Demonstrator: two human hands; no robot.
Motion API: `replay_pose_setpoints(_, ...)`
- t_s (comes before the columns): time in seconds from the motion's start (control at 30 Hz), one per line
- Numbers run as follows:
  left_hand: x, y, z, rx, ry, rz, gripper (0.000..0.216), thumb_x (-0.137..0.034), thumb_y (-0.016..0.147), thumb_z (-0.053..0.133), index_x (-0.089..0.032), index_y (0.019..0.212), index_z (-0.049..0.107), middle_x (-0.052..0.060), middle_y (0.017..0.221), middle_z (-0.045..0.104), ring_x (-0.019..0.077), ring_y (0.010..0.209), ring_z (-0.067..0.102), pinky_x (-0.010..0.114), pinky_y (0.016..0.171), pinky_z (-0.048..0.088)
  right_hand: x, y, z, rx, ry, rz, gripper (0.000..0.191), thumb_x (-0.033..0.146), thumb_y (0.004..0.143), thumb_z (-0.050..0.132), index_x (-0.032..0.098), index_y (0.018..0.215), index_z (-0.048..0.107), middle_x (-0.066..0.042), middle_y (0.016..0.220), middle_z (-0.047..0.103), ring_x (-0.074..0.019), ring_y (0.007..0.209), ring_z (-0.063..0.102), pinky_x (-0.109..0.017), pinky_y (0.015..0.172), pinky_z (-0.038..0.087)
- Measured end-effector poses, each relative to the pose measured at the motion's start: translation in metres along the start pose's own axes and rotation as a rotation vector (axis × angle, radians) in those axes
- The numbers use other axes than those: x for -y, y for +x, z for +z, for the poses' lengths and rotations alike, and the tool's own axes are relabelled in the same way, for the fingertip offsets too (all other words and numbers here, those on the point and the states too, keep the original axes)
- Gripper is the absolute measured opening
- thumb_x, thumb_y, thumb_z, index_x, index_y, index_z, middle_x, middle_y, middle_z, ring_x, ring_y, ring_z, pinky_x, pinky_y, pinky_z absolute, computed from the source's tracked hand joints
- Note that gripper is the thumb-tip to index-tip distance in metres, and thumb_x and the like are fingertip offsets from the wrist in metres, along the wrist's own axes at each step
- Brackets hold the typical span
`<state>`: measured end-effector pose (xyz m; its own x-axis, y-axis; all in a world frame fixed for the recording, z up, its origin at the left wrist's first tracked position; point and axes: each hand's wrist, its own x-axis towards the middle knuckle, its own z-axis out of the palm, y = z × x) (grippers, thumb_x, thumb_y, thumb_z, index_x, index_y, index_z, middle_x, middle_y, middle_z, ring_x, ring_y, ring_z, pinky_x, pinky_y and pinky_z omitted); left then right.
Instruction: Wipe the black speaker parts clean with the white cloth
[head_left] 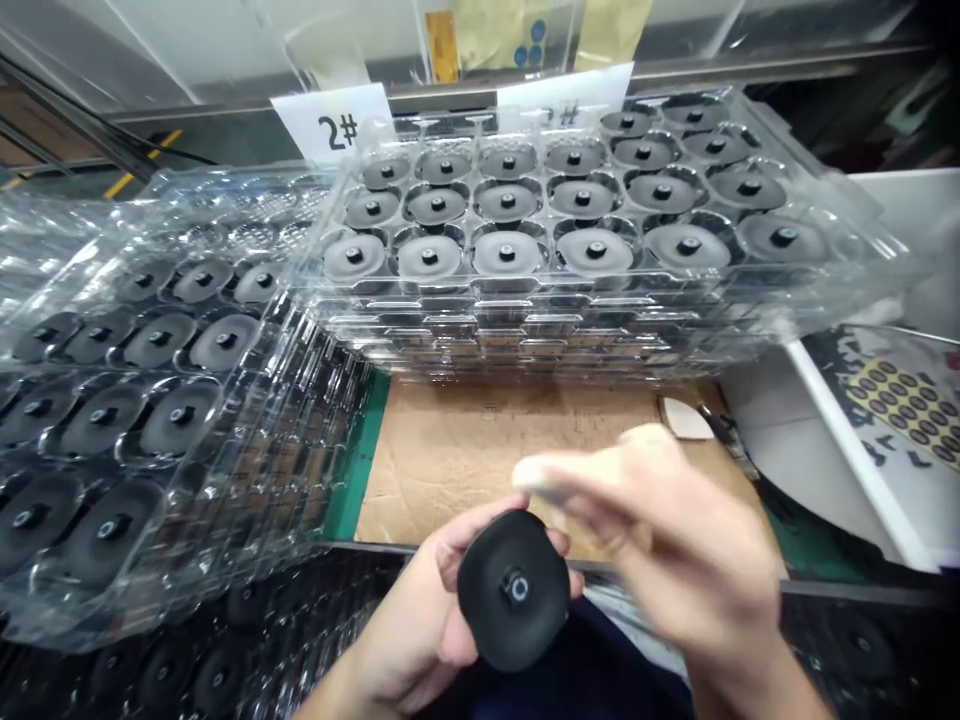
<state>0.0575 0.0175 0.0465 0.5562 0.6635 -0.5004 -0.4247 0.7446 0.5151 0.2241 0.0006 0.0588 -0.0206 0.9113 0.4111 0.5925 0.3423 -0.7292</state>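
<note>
My left hand (420, 610) is closed around a black, rounded disc-shaped part (495, 630). A short stub with a pale ring stands at the middle of the part's upward face. Above and to the right of it, my right hand (660, 530) is smeared by motion. Its index finger points left over the part's upper edge and has a whitish tip. Whether anything is between those fingers cannot be made out. Beneath both hands lies a brown cardboard sheet (450, 440) on a green surface.
Stacked clear plastic trays (525, 300) at the back hold similar black parts. More filled trays (247, 400) stand at left. On the right, a white bin (810, 390) contains small black pieces and a yellow sticker sheet (900, 400). A metal tool (727, 435) lies on the cardboard's right side.
</note>
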Motion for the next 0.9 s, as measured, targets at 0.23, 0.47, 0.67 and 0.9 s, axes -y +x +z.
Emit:
replay_pose_setpoints(0.23,0.003,0.010,-0.017,0.151,-0.160,-0.043,0.058,-0.031,0.063,0.073,-0.031,0.117,0.052,0.009,0.120,0.060,0.0308,0.106,0.058,0.035,0.080,0.051,-0.088,-0.058,0.028,0.093,-0.113,0.465,0.024,0.028,0.087,0.046,0.024,0.102,0.064,-0.007,0.099,0.065,-0.0198,0.087,0.062,-0.033,0.073,0.052)
replay_pose_setpoints(0.47,0.006,0.024,-0.024,-0.020,-0.210,-0.065,0.067,-0.031,0.067,0.069,-0.025,0.127,0.042,0.014,0.129,0.052,0.0311,0.117,0.049,0.040,0.095,0.043,-0.089,-0.109,0.065,0.056,-0.333,0.483,0.039,0.031,0.083,0.050,0.023,0.121,0.054,-0.016,0.123,0.046,-0.0275,0.094,0.054,-0.049,0.081,0.045)
replay_pose_setpoints(0.67,0.008,0.033,-0.021,-0.120,-0.249,-0.037,0.069,-0.035,0.079,0.055,-0.028,0.138,0.020,0.014,0.126,0.056,0.0261,0.113,0.053,0.041,0.100,0.038,-0.112,-0.087,0.061,-0.008,-0.374,0.491,0.032,0.033,0.086,0.044,0.019,0.106,0.064,-0.015,0.103,0.054,-0.0275,0.091,0.053,-0.048,0.080,0.044)
replay_pose_setpoints(0.9,0.011,0.033,-0.027,-0.199,-0.293,0.007,0.067,-0.031,0.081,0.054,-0.026,0.139,0.020,0.013,0.121,0.059,0.0251,0.112,0.055,0.040,0.101,0.037,-0.088,-0.081,0.065,0.035,-0.160,0.447,0.025,0.029,0.086,0.047,0.022,0.105,0.061,-0.006,0.089,0.066,-0.0188,0.082,0.061,-0.032,0.074,0.050)
